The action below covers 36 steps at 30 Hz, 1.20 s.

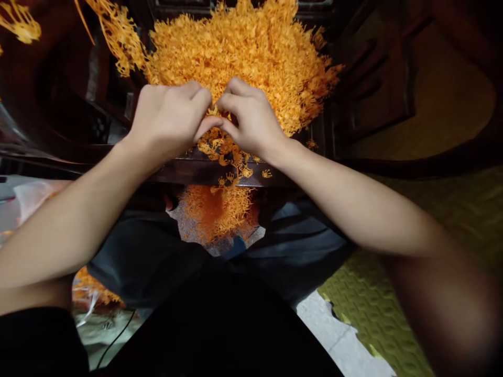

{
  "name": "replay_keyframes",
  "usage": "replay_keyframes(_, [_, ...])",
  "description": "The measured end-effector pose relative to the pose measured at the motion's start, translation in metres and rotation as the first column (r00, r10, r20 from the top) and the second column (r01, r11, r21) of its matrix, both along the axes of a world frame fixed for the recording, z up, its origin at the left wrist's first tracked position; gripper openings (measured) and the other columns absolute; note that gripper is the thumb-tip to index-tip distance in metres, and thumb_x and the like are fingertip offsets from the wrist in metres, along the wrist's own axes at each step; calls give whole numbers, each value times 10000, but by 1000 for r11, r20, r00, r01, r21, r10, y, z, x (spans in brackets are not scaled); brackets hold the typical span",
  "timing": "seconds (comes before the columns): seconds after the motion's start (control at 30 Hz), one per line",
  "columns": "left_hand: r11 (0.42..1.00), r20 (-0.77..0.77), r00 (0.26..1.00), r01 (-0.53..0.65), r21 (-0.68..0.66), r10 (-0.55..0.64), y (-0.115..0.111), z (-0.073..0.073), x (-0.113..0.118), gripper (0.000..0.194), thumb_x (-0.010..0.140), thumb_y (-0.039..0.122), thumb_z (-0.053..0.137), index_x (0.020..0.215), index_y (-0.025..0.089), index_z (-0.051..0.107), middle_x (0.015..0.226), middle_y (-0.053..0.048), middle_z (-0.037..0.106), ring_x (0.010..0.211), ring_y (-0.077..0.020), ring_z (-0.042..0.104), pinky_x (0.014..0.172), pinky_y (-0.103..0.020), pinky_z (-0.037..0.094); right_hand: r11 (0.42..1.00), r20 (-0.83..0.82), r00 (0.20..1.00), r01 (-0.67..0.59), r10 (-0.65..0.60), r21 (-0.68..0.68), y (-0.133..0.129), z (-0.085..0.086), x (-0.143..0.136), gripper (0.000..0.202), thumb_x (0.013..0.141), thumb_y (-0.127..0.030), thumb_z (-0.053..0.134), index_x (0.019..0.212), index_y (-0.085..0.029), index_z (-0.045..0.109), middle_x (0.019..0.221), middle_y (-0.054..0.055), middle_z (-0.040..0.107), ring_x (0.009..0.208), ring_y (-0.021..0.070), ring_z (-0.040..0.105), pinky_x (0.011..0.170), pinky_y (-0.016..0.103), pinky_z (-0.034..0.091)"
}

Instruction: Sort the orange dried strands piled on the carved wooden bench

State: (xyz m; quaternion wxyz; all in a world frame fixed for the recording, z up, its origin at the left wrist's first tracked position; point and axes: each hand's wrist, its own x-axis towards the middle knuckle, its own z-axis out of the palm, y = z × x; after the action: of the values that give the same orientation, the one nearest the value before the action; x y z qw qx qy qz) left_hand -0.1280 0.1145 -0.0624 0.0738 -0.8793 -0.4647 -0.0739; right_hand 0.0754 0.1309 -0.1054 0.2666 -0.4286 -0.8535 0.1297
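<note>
A large heap of small orange pronged pieces point(243, 50), plastic-looking with thin curved spikes, lies on a dark wooden seat or bench point(196, 172). At its near edge my left hand point(173, 115) and my right hand point(249, 112) meet, thumbs nearly tip to tip. Fingers of both hands are closed in a pinch. A bit of an orange pronged piece point(213, 110) shows between the fingertips; most of it is hidden by the fingers. Loose orange pieces point(222, 149) lie just below my hands, by the bench's front edge.
Orange clusters point(120, 36) hang at upper left. Below the bench, between my legs, more orange pieces point(220, 209) lie on the floor. A bag with orange pieces point(92, 288) is at lower left. Olive foam matting point(381, 303) covers floor at right. Dark carved wood point(377, 78) flanks the heap.
</note>
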Motion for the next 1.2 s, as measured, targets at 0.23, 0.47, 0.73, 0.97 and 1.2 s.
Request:
replay_keyframes(0.23, [993, 190, 978, 100, -66, -86, 3, -5, 3, 358, 970, 516, 525, 911, 207, 696, 767, -57, 662, 825, -234, 633, 787, -390, 478, 998, 29, 998, 56, -57, 37, -5, 17, 6, 225, 1017, -396, 536, 896, -221, 607, 962, 63, 674, 888, 217, 603, 750, 334, 434])
replay_keyframes(0.47, [974, 174, 959, 224, 16, -224, -6, 4, 14, 416, 976, 417, 425, 766, 181, 697, 651, -75, 633, 667, -229, 648, 691, -407, 490, 984, -31, 997, 74, -70, 162, -9, 25, 15, 231, 984, -399, 484, 899, -232, 619, 818, 11, 672, 832, 196, 623, 749, 317, 440])
replay_keyframes(0.73, [971, 256, 943, 232, -53, -212, -7, 12, 23, 455, 977, 472, 407, 755, 179, 676, 668, -74, 612, 707, -255, 658, 751, -484, 499, 997, -112, 992, 66, -62, 32, -17, 39, 21, 181, 915, -333, 554, 808, -210, 631, 743, 24, 590, 774, 189, 606, 660, 285, 397])
replay_keyframes(0.97, [958, 333, 916, 271, -95, -226, -34, 33, 39, 475, 1024, 493, 352, 796, 206, 655, 774, -76, 656, 822, -247, 674, 800, -465, 500, 985, -131, 985, 126, -111, 119, 12, 29, 42, 247, 895, -420, 636, 772, -227, 730, 774, 54, 583, 780, 197, 606, 646, 335, 415])
replay_keyframes(1.2, [979, 435, 892, 183, -94, -125, -16, 13, 46, 441, 1042, 496, 394, 857, 213, 676, 860, -88, 688, 852, -221, 644, 807, -395, 485, 987, -408, 909, 129, -80, 94, 19, 45, 103, 218, 883, -485, 720, 877, -299, 834, 887, 148, 749, 801, 209, 680, 711, 427, 460])
